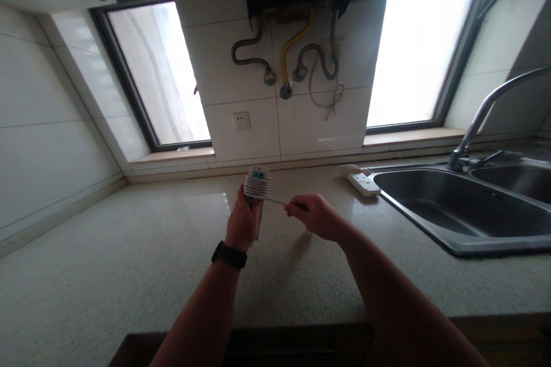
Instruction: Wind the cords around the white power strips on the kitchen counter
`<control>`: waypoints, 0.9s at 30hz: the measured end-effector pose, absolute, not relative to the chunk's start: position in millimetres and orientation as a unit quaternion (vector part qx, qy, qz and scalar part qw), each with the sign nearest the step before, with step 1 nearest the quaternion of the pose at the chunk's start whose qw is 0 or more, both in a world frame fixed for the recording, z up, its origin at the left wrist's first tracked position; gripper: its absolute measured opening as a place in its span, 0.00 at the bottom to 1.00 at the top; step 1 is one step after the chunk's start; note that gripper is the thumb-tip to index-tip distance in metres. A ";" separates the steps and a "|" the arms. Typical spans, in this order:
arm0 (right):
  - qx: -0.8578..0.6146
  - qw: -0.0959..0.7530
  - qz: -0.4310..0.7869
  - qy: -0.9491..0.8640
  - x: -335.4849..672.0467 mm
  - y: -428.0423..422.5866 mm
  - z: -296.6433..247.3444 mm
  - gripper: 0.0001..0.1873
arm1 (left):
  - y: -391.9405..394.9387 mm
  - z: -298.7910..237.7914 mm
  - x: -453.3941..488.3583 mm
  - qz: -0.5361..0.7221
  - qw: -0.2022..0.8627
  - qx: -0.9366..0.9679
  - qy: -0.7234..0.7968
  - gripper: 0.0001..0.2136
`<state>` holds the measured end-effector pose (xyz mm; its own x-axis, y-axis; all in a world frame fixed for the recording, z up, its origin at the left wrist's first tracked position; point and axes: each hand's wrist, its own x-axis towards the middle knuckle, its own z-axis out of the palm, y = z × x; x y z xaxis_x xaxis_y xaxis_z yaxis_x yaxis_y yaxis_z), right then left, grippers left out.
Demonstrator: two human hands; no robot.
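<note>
My left hand [242, 221] is closed around a white power strip [257, 180] held upright above the countertop, its blue-marked end on top. A white cord is wound in tight coils around the strip's upper part. My right hand [316, 215] pinches the free stretch of that cord [275, 200], which runs taut from the coils to my fingers. A black watch sits on my left wrist.
A second white power strip [360, 179] lies on the speckled countertop [129, 252] beside the steel sink [465, 212] with its tap [482, 117] at right. A wall socket [241, 121] and water-heater hoses are on the tiled wall between two windows.
</note>
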<state>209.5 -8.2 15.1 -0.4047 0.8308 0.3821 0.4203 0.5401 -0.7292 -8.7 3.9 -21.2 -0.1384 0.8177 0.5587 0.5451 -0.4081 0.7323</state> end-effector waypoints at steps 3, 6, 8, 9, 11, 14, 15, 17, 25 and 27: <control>-0.394 0.361 0.276 -0.799 214.5 -10.4 18.6 0.20 | 8.7 -21.4 -22.9 0.536 0.111 0.628 0.553 0.30; -0.376 0.349 0.284 -0.810 217.6 -14.9 23.6 0.19 | 11.6 -21.5 -33.4 0.532 0.082 0.619 0.571 0.29; -0.361 0.341 0.296 -0.816 217.8 -19.6 27.0 0.18 | 12.0 -21.3 -35.6 0.513 0.059 0.614 0.596 0.28; -0.354 0.335 0.305 -0.818 217.2 -22.5 28.5 0.18 | 11.9 -21.1 -35.3 0.497 0.048 0.616 0.609 0.28; -0.338 0.323 0.332 -0.820 214.8 -28.9 31.6 0.17 | 11.0 -20.5 -33.1 0.464 0.027 0.629 0.623 0.27; -0.303 0.311 0.365 -0.823 209.5 -39.0 37.3 0.16 | 8.7 -18.8 -28.7 0.424 -0.004 0.646 0.635 0.24; -0.291 0.311 0.368 -0.826 208.0 -42.1 40.0 0.16 | 7.6 -18.1 -27.5 0.410 -0.014 0.648 0.642 0.23; -0.278 0.317 0.361 -0.832 206.5 -47.6 46.2 0.16 | 5.1 -16.7 -26.0 0.384 -0.029 0.653 0.652 0.24; -0.276 0.295 0.298 -0.865 207.0 -70.1 63.7 0.15 | 5.4 -16.5 -26.8 0.435 -0.017 0.653 0.619 0.17; -0.273 0.280 0.275 -0.879 203.7 -75.6 61.9 0.15 | 9.9 -18.1 -29.1 0.473 0.020 0.641 0.604 0.17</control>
